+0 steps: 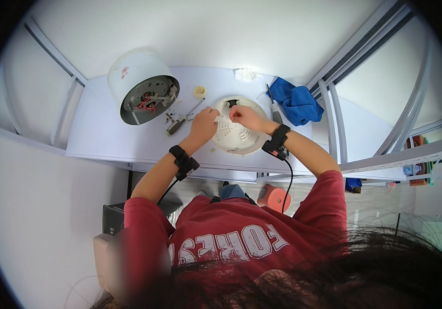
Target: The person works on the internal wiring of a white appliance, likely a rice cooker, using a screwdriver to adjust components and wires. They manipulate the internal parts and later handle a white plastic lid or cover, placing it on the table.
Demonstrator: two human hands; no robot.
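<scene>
My left hand (205, 123) is closed at the left side of a round cream plastic piece (246, 141) with moulded slots, fingertips curled by its rim. My right hand (242, 116) is closed over its upper part, fingertips bent next to a small black part (232, 102); what either hand grips is too small to make out. Left of my hands lie a metal tool (176, 127) and loose small parts. To the right lies a grey-handled tool (275, 110). A small pale square (213, 150) lies near the piece's lower left.
A white appliance housing (131, 69), its open bottom showing red wires, rests at back left on the white table (102, 144). Behind are a small cream cup (199, 90) and white tissue (245, 74); a blue cloth (301, 103) lies right, beside metal frames (330, 123). A pink stool (275, 198) stands below.
</scene>
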